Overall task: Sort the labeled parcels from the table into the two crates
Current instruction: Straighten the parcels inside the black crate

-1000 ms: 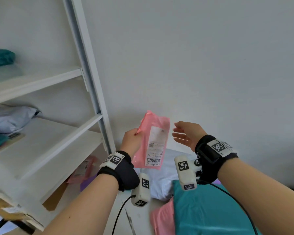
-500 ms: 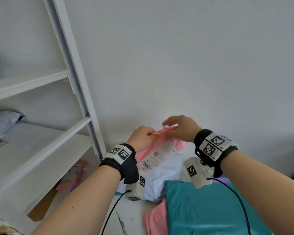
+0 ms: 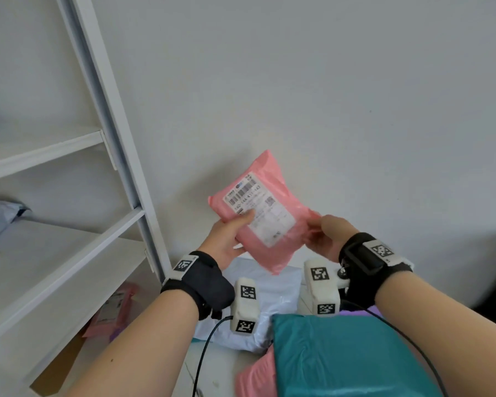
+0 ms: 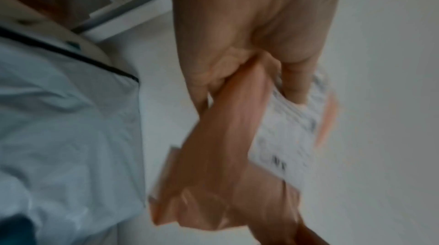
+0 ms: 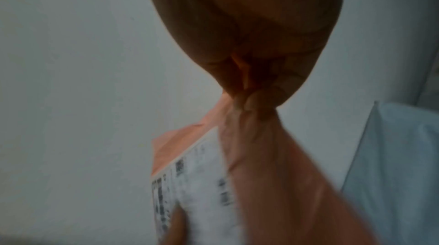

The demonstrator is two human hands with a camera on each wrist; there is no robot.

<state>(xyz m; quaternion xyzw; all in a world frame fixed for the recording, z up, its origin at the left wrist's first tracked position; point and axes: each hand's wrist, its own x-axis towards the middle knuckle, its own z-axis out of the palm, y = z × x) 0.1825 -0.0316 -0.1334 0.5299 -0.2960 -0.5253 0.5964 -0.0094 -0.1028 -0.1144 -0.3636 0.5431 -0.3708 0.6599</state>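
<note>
A white shelving unit fills the left of the frame; a grey mailer lies on its middle shelf at the far left edge, and a pink labeled parcel sits low beneath the shelves. At lower right a teal mailer overlaps a white mailer on the worktop. Centre frame, the pink parcel is held up, label toward the camera: the left hand grips its left edge, thumb on the label, and the right hand pinches its right corner.
</note>
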